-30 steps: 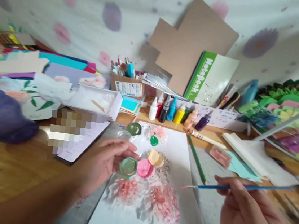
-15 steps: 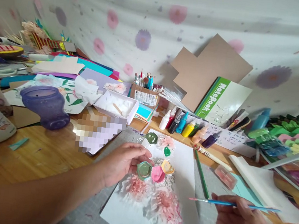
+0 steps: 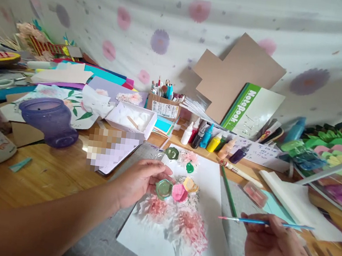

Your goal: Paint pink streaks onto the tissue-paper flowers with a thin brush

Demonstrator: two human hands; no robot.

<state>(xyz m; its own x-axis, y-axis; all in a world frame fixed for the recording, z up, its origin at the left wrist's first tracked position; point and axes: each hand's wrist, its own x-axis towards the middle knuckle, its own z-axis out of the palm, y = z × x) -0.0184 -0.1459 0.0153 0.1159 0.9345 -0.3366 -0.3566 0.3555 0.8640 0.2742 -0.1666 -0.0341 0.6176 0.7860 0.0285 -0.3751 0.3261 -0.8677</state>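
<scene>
My left hand (image 3: 145, 181) is closed on the edge of a clear plastic paint palette (image 3: 164, 189). Its wells hold green, pink and yellow-orange paint, and the sheet beneath shows through it. Below the palette, a white sheet of paper (image 3: 139, 246) bears crinkled pink-and-white paper flowers (image 3: 191, 228). At the right, my right hand (image 3: 277, 249) grips a thin blue paintbrush (image 3: 249, 221) between thumb and fingers. The brush lies level, its pinkish tip pointing left, apart from both palette and flowers.
Several paint bottles (image 3: 213, 142) line the back edge before a notebook (image 3: 254, 111). A green pencil (image 3: 228, 191) lies right of the sheet, near a rolled white paper (image 3: 301, 206). Leftward are a purple cup (image 3: 48, 121), a phone (image 3: 119, 159) and a white box (image 3: 131, 119).
The view has shifted slightly. My right hand and the paintbrush have risen a little. My left hand keeps its hold on the palette.
</scene>
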